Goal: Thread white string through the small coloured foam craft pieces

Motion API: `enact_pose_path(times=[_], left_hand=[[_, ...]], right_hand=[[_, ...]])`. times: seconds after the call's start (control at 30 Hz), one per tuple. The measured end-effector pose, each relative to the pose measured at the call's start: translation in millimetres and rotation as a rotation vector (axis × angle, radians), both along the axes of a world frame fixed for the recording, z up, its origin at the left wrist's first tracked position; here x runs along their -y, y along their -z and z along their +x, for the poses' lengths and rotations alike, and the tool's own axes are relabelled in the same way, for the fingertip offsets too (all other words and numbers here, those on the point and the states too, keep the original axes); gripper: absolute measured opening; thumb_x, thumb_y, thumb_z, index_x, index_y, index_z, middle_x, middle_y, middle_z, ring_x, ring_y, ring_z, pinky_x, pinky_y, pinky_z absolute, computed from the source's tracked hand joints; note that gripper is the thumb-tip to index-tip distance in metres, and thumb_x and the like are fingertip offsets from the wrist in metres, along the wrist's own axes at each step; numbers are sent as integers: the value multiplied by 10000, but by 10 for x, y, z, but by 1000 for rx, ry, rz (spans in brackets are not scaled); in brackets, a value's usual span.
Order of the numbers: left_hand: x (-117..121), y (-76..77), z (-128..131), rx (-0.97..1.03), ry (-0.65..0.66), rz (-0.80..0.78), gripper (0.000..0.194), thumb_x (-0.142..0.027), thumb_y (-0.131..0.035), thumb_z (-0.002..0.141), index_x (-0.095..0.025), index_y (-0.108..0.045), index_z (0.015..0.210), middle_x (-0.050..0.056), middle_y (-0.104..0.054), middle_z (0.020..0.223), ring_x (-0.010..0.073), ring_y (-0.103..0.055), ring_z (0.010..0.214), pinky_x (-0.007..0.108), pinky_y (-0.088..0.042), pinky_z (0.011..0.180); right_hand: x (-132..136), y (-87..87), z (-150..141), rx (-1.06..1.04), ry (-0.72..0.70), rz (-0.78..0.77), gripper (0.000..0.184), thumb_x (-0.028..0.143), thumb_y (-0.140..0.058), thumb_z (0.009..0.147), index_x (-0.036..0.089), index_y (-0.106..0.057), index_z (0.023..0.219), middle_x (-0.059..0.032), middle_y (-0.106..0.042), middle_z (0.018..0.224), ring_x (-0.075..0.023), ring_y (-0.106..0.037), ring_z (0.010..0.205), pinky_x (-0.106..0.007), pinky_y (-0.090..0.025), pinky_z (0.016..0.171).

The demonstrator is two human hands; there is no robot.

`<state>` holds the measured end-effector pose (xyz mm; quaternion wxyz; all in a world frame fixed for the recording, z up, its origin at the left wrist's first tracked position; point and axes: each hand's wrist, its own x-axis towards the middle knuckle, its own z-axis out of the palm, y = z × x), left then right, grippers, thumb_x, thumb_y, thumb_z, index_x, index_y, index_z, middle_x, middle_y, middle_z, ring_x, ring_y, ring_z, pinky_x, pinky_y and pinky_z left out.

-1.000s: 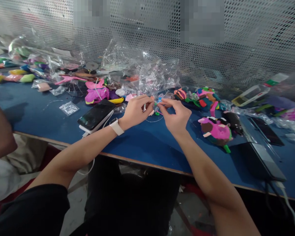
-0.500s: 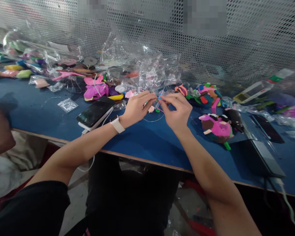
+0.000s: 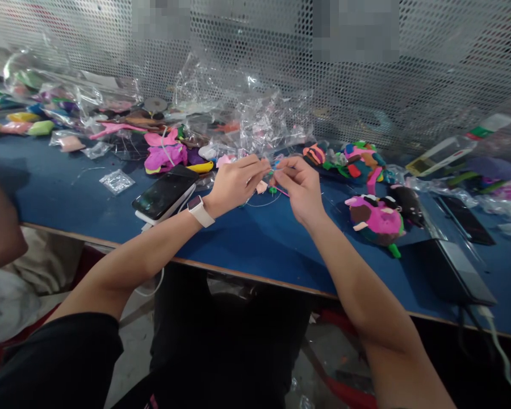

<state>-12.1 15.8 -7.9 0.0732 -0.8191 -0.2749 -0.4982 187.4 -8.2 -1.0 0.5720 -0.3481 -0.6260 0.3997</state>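
Observation:
Fingertips almost meeting, both my hands are raised over the blue table point(image 3: 255, 244). My left hand point(image 3: 235, 186), with a watch at the wrist, is closed in a pinch; whatever it grips is too small to make out. The thumb and fingers of my right hand point(image 3: 302, 187) pinch a small blue piece of clay point(image 3: 276, 163). Below the fingertips lie a pale peach clay bit point(image 3: 261, 187), a green clay bit point(image 3: 273, 190) and a thin pink stick point(image 3: 283, 192). A thin clear strand curves on the table beneath my hands.
A phone point(image 3: 166, 194) on a white block lies left. Clay figures point(image 3: 378, 218), a black device point(image 3: 449, 272), another phone point(image 3: 468, 218) and a tilted bottle point(image 3: 451, 150) are right. Crumpled plastic bags point(image 3: 264, 116) line the metal mesh. Another person's arm point(image 3: 0, 213) is far left.
My right hand has shifted slightly left and its fingers have bent differently around the blue piece. My left hand stays nearly in place. The view has moved a little.

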Motion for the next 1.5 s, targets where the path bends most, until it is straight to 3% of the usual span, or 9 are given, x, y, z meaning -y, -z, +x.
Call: enact_pose_path(times=[0.1, 0.23, 0.37, 0.5, 0.73, 0.93, 1.13, 1.3, 1.5], left_hand=[[2, -18, 0, 28, 10, -44, 287, -307, -568, 1161, -213, -831, 1098, 49, -783, 900, 165, -723, 791, 300, -487, 676], [11, -28, 5, 55, 28, -92, 278, -291, -579, 1150, -220, -839, 1080, 56, -794, 913, 170, -738, 816, 307, -510, 704], [40, -20, 21, 22, 59, -84, 291, -288, -570, 1154, -211, -839, 1073, 61, -789, 890, 175, -741, 808, 306, -508, 689], [63, -38, 29, 34, 68, -78, 291, -292, -575, 1154, -206, -835, 1053, 62, -778, 867, 171, -722, 767, 305, -498, 669], [59, -31, 15, 28, 49, -20, 298, -281, -560, 1158, -208, -838, 1077, 66, -795, 894, 172, -748, 797, 303, -517, 670], [80, 21, 2, -54, 46, 41, 303, -281, -535, 1164, -226, -832, 1171, 74, -833, 996, 159, -770, 842, 295, -492, 641], [88, -59, 50, 47, 9, -102, 187, -209, -582, 1106, -200, -752, 1030, 51, -755, 894, 153, -664, 715, 314, -480, 666], [115, -67, 88, 64, 52, -135, 155, -162, -590, 1075, -198, -694, 965, 34, -710, 847, 154, -642, 717, 306, -479, 679], [110, -47, 90, 72, 67, -132, 211, -273, -588, 1146, -198, -760, 1050, 45, -724, 868, 157, -662, 732, 295, -488, 673]], right_hand=[[6, 8, 16, 31, -10, 45, 339, 542, -899, 882, 278, -755, 1038, 28, -787, 799, -195, -774, 779, -372, -629, 789], [50, -34, 84, 289, 114, 308, 272, 433, -877, 921, 270, -785, 1118, 9, -820, 871, -215, -786, 841, -419, -632, 890], [59, -87, 149, 489, 306, 509, 294, 560, -888, 938, 288, -785, 978, -22, -838, 984, -233, -767, 897, -437, -620, 906], [55, -98, 159, 506, 327, 618, 314, 604, -863, 961, 294, -817, 964, -5, -829, 894, -223, -752, 828, -434, -598, 887], [42, -120, 118, 284, 203, 317, 458, 705, -826, 947, 264, -826, 824, -2, -794, 773, -177, -700, 724, -358, -579, 738], [-104, -40, 178, 87, -125, -94, 593, 817, -882, 802, 253, -724, 711, 15, -680, 659, -151, -628, 627, -331, -579, 664], [24, -35, 83, 235, 292, 343, 346, 592, -891, 929, 276, -803, 1040, -2, -822, 881, -192, -770, 767, -365, -641, 767], [117, -26, 73, 444, 452, 697, 98, 274, -800, 1040, 316, -830, 1123, 0, -866, 985, -208, -803, 839, -393, -654, 847], [82, -10, 127, 543, 487, 726, 142, 299, -741, 1084, 342, -847, 1166, -19, -864, 1029, -233, -803, 888, -432, -658, 863]])
